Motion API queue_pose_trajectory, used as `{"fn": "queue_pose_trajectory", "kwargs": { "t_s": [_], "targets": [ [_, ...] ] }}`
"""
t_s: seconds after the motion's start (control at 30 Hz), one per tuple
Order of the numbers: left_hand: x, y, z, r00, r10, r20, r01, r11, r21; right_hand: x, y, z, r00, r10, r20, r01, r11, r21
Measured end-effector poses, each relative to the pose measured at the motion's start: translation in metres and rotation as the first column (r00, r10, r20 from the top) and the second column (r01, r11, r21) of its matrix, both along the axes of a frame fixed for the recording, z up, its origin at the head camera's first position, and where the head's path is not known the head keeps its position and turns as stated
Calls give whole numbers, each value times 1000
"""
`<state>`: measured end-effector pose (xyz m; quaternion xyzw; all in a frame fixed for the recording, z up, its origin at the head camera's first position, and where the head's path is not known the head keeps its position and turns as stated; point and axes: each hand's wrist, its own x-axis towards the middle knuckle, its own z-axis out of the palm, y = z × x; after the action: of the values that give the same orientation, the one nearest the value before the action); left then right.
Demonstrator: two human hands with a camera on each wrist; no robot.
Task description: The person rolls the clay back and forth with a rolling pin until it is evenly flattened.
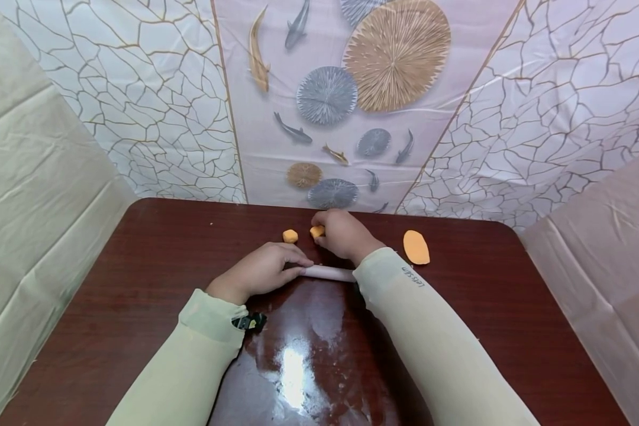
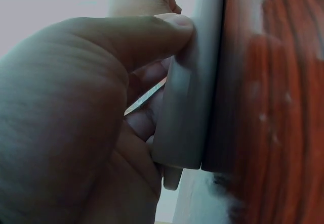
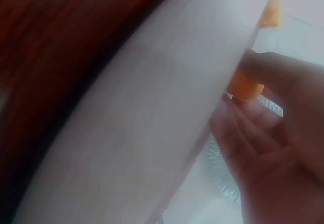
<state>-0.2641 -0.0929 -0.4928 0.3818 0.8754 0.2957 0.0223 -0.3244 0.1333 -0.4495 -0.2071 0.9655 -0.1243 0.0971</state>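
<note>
My left hand [image 1: 264,270] holds the left end of a white rolling pin [image 1: 327,273] lying crosswise on the table. In the left wrist view the thumb lies along the pin [image 2: 187,107], with fingers behind it. Just beyond the pin, my right hand [image 1: 346,235] pinches a small orange lump of clay [image 1: 316,231] between thumb and fingers. The right wrist view shows this lump [image 3: 246,86] partly hidden behind the pin [image 3: 152,97]. Another orange clay lump [image 1: 290,236] sits to its left, near the left fingers. The right sleeve covers the pin's right end.
A flattened oval orange clay piece [image 1: 416,247] lies right of my right hand. The dark red-brown table [image 1: 154,284] is glossy, with a bright reflection near the front. Patterned cloth [image 1: 319,148] hangs behind its back edge, and plain cloth [image 1: 32,177] hangs at both sides.
</note>
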Motion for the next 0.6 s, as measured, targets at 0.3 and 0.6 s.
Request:
{"fn": "queue_pose_trajectory", "kwargs": {
  "t_s": [0.3,0.6],
  "targets": [
    [1,0,-1,999,-4,43,4,1000,-7,17,15,6,993,58,-99,-71,989,-128],
    [-1,-2,-3,999,4,37,-4,1000,-4,77,32,30,971,132,-201,-176,960,-217]
  ]
}}
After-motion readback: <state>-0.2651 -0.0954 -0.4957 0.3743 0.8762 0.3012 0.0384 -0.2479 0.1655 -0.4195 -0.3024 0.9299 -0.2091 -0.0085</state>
